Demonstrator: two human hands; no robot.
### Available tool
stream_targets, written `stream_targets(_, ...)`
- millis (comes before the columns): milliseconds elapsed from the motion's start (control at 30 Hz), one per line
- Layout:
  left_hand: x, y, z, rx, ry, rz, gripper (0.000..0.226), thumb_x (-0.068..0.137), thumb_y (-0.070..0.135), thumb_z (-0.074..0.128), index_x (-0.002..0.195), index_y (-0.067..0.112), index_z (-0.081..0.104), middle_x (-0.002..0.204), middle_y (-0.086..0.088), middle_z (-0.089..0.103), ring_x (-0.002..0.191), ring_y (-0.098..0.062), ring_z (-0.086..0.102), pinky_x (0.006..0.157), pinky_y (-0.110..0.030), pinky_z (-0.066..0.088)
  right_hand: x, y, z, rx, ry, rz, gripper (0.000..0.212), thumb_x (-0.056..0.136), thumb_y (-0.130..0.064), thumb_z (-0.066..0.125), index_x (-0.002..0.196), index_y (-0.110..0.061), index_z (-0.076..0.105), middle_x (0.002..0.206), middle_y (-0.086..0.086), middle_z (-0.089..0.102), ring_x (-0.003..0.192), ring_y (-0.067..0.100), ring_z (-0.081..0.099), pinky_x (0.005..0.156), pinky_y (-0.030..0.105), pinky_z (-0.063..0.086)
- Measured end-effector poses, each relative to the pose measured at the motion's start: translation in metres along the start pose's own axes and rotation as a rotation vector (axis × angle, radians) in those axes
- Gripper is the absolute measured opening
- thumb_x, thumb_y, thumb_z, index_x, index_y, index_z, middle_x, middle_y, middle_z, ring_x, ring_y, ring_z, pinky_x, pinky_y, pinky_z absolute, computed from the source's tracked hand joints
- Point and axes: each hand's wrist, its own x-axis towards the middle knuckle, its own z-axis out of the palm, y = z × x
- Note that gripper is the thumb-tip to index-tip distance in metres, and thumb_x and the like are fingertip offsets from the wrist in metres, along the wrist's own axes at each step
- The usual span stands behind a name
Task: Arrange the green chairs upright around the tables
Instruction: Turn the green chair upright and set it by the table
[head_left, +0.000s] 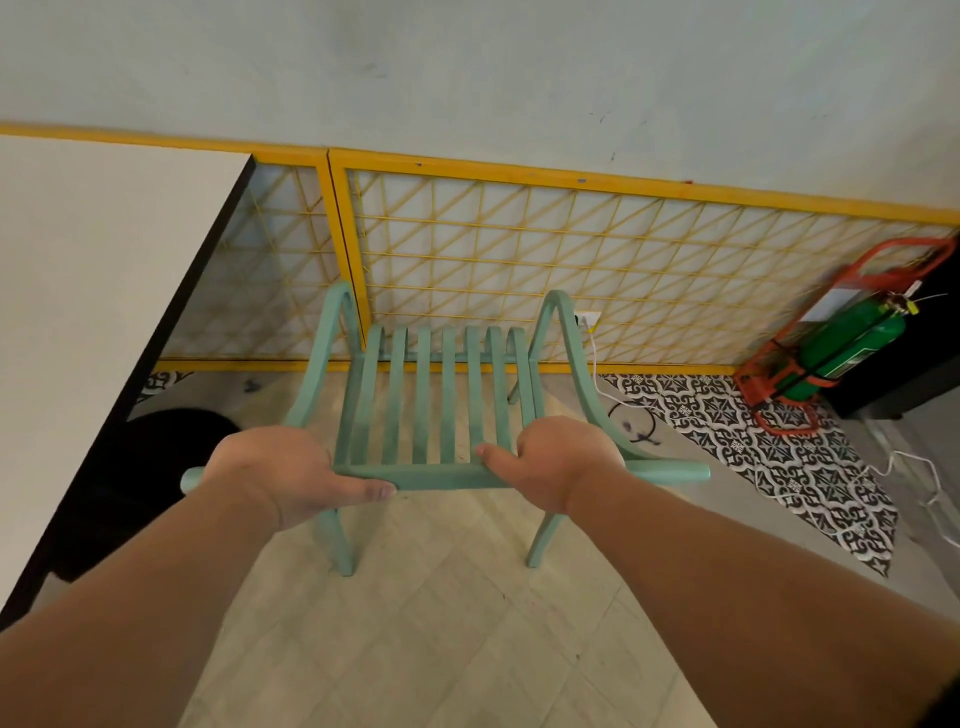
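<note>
Item count: one chair (423, 395), one table (104, 286), two hands.

1. Chair. Green, metal-look frame, standing upright with the seat facing away from the camera toward the wall. Seven slats run from the near rail to the far edge. Two curved armrests, one per side. Two near legs show below the rail and reach down to the floor tiles; whether they bear on the floor cannot be told. The chair is just to the right of the table's dark edge, between the person and the lattice panels.

2. Left hand (280, 467). Closed around the left part of the near rail, fingers wrapped over the far side, thumb lying along the near face.

3. Right hand (550, 462). Closed around the right part of the same rail, thumb resting on top and pointing inward. The two hands are apart, with a bare length of rail between them.

4. Table. White top with a black edge, at the left of the view. One dark round shape (171, 436) lies beneath it; what it is cannot be told.

5. Surroundings. Two yellow lattice panels (571, 249) stand against the pale wall. One green extinguisher (852, 338) leans in a red stand at the far right. One wall socket (589, 317) sits behind the right armrest, with a white cable (597, 374) dropping from it to the floor. One black cable loop (631, 421) lies on the floor near the patterned tiles (753, 441).
</note>
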Motion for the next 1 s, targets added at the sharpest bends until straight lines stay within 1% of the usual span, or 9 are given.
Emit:
stream_targets(233, -0.018, 0.024, 0.013, -0.062, -0.018, -0.035, 0.11, 0.028, 0.117, 0.012, 0.051, 0.021, 0.062, 0.045, 0.008, 0.053, 0.051, -0.013, 0.064, 0.047, -0.028, 0.043, 0.005, 0.022, -0.001, -0.017, -0.023, -0.039, 0.082, 0.073, -0.09, 0.015, 0.053, -0.021, 0.054, 0.052, -0.004, 0.053, 0.05, 0.017, 0.057, 0.051, 0.035, 0.051)
stream_targets(400, -0.03, 0.04, 0.018, -0.14, -0.009, -0.08, 0.11, 0.026, 0.117, 0.012, 0.052, 0.021, 0.06, 0.043, 0.009, 0.048, 0.046, -0.013, 0.062, 0.044, -0.027, 0.042, 0.011, 0.036, -0.005, -0.043, -0.049, -0.079, 0.082, 0.073, -0.09, 0.017, 0.056, -0.02, 0.056, 0.054, -0.003, 0.053, 0.054, 0.018, 0.058, 0.049, 0.033, 0.045)
stream_targets(500, -0.036, 0.051, 0.022, -0.167, -0.015, -0.079, 0.109, 0.03, 0.115, 0.008, 0.056, 0.022, 0.059, 0.049, 0.007, 0.051, 0.048, -0.015, 0.06, 0.047, -0.027, 0.044, 0.013, 0.045, -0.008, -0.083, -0.053, -0.108, 0.083, 0.079, -0.087, 0.021, 0.058, -0.017, 0.06, 0.056, -0.002, 0.054, 0.055, 0.017, 0.058, 0.05, 0.032, 0.044)
stream_targets(600, -0.038, 0.059, 0.025, -0.209, 0.017, -0.06, 0.101, 0.04, 0.111, 0.014, 0.064, 0.025, 0.06, 0.059, 0.007, 0.057, 0.051, -0.013, 0.053, 0.05, -0.028, 0.04, 0.017, 0.054, -0.013, -0.107, -0.039, -0.121, 0.079, 0.083, -0.084, 0.025, 0.056, -0.017, 0.057, 0.056, -0.002, 0.055, 0.056, 0.017, 0.058, 0.052, 0.032, 0.043)
stream_targets(633, -0.04, 0.063, 0.024, -0.202, 0.012, -0.05, 0.107, 0.036, 0.112, 0.007, 0.068, 0.026, 0.063, 0.058, 0.007, 0.055, 0.05, -0.013, 0.052, 0.048, -0.028, 0.038, 0.018, 0.056, -0.014, -0.118, -0.04, -0.126, 0.078, 0.084, -0.084, 0.025, 0.056, -0.018, 0.057, 0.056, -0.003, 0.054, 0.056, 0.017, 0.058, 0.052, 0.032, 0.043)
stream_targets(700, -0.042, 0.067, 0.02, -0.14, -0.018, -0.001, 0.138, 0.016, 0.107, -0.02, 0.09, 0.037, 0.073, 0.06, 0.006, 0.05, 0.047, -0.015, 0.05, 0.042, -0.027, 0.032, 0.02, 0.058, -0.015, -0.144, -0.039, -0.146, 0.077, 0.084, -0.083, 0.023, 0.057, -0.019, 0.056, 0.056, -0.003, 0.053, 0.056, 0.016, 0.057, 0.053, 0.032, 0.042)
stream_targets(767, -0.042, 0.068, 0.02, -0.103, -0.031, 0.011, 0.146, 0.012, 0.103, -0.027, 0.1, 0.042, 0.072, 0.064, 0.005, 0.051, 0.05, -0.015, 0.051, 0.043, -0.028, 0.033, 0.021, 0.06, -0.015, -0.157, -0.029, -0.161, 0.078, 0.082, -0.083, 0.021, 0.057, -0.019, 0.057, 0.055, -0.004, 0.053, 0.056, 0.016, 0.057, 0.053, 0.032, 0.041)
stream_targets(867, -0.045, 0.069, 0.022, -0.202, 0.0, -0.028, 0.104, 0.042, 0.109, 0.006, 0.072, 0.028, 0.064, 0.063, 0.004, 0.058, 0.052, -0.014, 0.05, 0.052, -0.031, 0.041, 0.023, 0.063, -0.014, -0.143, -0.028, -0.172, 0.081, 0.075, -0.086, 0.015, 0.056, -0.019, 0.056, 0.054, -0.004, 0.052, 0.054, 0.016, 0.056, 0.051, 0.031, 0.039)
stream_targets(1000, -0.048, 0.085, 0.021, -0.24, -0.06, -0.081, 0.098, 0.036, 0.112, 0.012, 0.052, 0.023, 0.05, 0.04, 0.008, 0.041, 0.043, -0.015, 0.052, 0.045, -0.026, 0.038, 0.026, 0.076, -0.017, -0.162, -0.033, -0.182, 0.078, 0.081, -0.084, 0.021, 0.056, -0.019, 0.056, 0.054, -0.003, 0.051, 0.053, 0.016, 0.054, 0.051, 0.032, 0.04)
